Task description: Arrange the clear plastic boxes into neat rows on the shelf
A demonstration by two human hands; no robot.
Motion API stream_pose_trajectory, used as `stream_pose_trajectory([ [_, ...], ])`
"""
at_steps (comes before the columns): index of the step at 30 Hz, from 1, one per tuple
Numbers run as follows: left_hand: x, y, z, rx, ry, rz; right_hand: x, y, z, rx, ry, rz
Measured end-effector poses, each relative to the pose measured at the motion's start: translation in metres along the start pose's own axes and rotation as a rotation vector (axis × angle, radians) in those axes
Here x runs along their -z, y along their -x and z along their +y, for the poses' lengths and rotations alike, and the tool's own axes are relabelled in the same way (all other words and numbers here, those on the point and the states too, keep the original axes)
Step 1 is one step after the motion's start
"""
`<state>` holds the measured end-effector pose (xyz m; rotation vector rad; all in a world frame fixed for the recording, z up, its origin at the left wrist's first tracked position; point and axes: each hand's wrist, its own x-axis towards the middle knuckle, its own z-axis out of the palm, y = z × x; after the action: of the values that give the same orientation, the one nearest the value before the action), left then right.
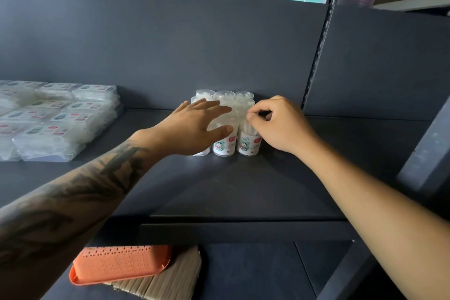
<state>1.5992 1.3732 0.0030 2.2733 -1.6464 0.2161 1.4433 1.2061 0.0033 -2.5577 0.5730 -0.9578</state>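
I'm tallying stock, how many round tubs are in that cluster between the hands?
6 visible: back row left, middle, right; front row left, middle, right. Hands may hide more.

A shop interior is indicated by dark grey retail shelving (pixel 243 190) with a flat back panel (pixel 170 44) and a slotted metal upright (pixel 316 56) of the kind used for adjustable store fixtures. Identical packaged goods are laid out in quantity: flat clear plastic boxes (pixel 56 117) stacked in rows, and a block of labelled clear tubs (pixel 224 143). On the lower shelf (pixel 255 273), an orange perforated tray (pixel 117 265) is seen.
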Motion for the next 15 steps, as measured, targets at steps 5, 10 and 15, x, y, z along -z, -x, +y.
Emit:
stream_pose_trajectory([
  [5, -0.002, 0.0011, -0.0014, -0.037, -0.018, 0.007, -0.008, -0.0007, -0.0021, -0.028, -0.058, 0.011],
  [10, -0.0013, 0.0014, 0.0, -0.034, -0.03, 0.001, -0.0079, -0.0006, -0.0033, -0.049, -0.085, -0.003],
  [15, 0.0004, 0.0023, 0.0013, -0.038, -0.034, -0.013, -0.0069, -0.002, -0.0057, -0.087, -0.082, -0.026],
])
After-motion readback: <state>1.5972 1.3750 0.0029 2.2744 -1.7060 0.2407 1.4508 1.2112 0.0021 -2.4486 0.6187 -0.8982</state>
